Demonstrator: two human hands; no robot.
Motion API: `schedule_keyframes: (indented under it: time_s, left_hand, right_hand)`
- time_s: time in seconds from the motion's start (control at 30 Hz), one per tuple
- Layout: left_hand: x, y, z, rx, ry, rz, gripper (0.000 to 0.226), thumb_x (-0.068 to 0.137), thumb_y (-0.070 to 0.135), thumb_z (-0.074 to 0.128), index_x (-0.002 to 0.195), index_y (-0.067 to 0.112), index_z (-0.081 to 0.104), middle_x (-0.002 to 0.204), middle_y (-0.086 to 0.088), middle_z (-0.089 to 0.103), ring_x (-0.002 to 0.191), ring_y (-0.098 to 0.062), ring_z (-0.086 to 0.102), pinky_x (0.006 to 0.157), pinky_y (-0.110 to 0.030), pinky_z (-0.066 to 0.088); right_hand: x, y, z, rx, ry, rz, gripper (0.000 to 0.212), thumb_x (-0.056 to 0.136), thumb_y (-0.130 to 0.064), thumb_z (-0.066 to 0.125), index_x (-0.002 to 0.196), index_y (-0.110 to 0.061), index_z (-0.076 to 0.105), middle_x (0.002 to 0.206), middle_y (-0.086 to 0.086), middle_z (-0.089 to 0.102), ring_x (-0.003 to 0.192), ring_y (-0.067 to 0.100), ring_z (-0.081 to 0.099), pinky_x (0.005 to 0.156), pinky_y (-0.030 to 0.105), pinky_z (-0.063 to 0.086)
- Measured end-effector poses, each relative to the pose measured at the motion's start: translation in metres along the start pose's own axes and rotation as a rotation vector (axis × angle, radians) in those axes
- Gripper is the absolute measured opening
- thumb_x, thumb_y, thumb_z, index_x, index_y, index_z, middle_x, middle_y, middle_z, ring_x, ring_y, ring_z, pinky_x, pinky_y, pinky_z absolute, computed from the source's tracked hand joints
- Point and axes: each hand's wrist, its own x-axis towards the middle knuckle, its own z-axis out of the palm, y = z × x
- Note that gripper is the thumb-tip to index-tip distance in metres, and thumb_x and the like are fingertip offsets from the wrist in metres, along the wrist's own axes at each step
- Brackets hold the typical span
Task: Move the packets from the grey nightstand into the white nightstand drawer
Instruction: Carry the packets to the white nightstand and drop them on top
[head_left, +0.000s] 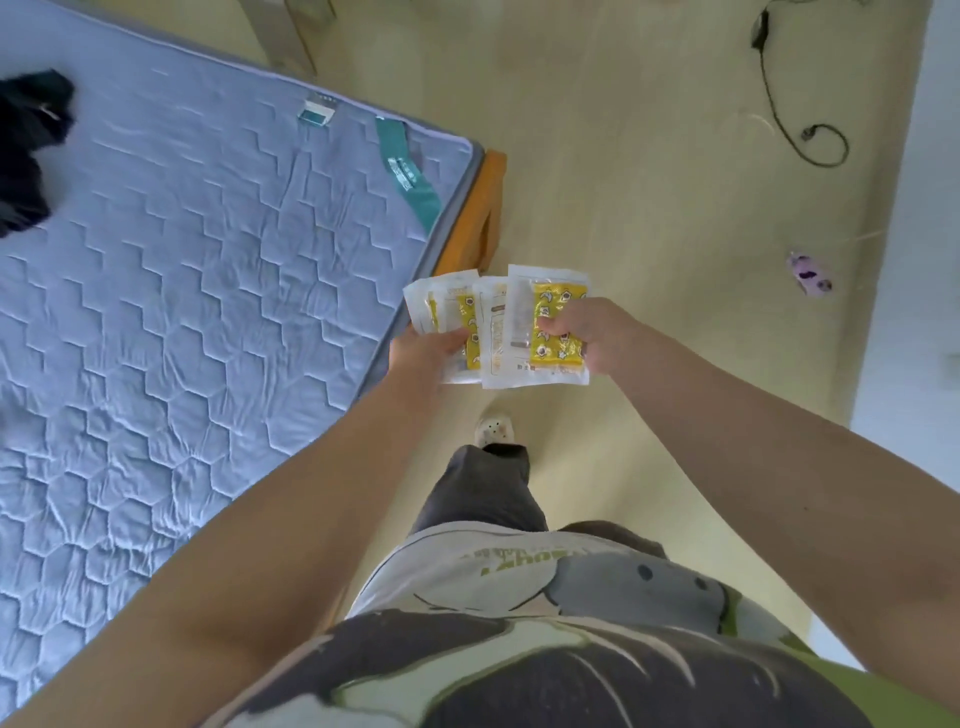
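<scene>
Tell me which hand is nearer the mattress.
Left. The left hand holds packets beside the mattress; the right hand grips packets farther right, over the floor.

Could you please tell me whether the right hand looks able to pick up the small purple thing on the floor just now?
Probably not: the right hand is gripping packets, and the purple thing lies on the floor well off to its right.
</scene>
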Motion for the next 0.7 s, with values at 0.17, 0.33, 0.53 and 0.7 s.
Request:
schedule_keyframes:
  time_s: [0.17, 0.33, 0.53, 0.7]
  left_hand:
    - [0.056, 0.073, 0.0, -0.104, 0.073, -0.03, 0.04, 0.074, 0.007, 0.079, 0.111, 0.007, 0.063, 0.093, -0.005, 0.069, 0.085, -0.023, 0.068, 0.083, -0.041, 0.056]
    - [0.104, 0.114, 0.0, -0.285, 0.221, -0.097, 0.033, 0.077, 0.004, 0.076, 0.107, 0.006, 0.063, 0.084, -0.002, 0.066, 0.079, -0.021, 0.066, 0.08, -0.039, 0.056]
    - [0.146, 0.167, 0.018, -0.576, 0.416, -0.17, 0.023, 0.081, 0.006, 0.074, 0.095, 0.014, 0.057, 0.082, 0.0, 0.063, 0.07, -0.015, 0.061, 0.051, -0.024, 0.053]
    - [0.168, 0.21, 0.036, -0.767, 0.564, -0.176, 0.029, 0.077, 0.009, 0.078, 0.099, 0.009, 0.06, 0.098, -0.007, 0.068, 0.092, -0.026, 0.067, 0.088, -0.041, 0.055]
  right_hand:
    - [0.06, -0.11, 0.009, -0.148, -0.068, -0.014, 0.042, 0.09, -0.014, 0.061, 0.129, -0.001, 0.052, 0.123, 0.014, 0.056, 0.116, 0.029, 0.055, 0.101, 0.039, 0.043]
    - [0.118, -0.197, 0.031, -0.284, -0.13, 0.002, 0.046, 0.086, -0.016, 0.069, 0.126, -0.001, 0.053, 0.13, 0.009, 0.056, 0.118, 0.028, 0.053, 0.104, 0.039, 0.041]
    - [0.184, -0.29, 0.046, -0.477, -0.256, -0.064, 0.062, 0.087, -0.014, 0.068, 0.14, -0.001, 0.039, 0.146, 0.008, 0.042, 0.133, 0.028, 0.039, 0.106, 0.038, 0.034]
    - [0.22, -0.364, 0.054, -0.623, -0.426, -0.095, 0.063, 0.087, -0.009, 0.066, 0.143, -0.005, 0.037, 0.149, 0.008, 0.037, 0.138, 0.027, 0.031, 0.111, 0.042, 0.026]
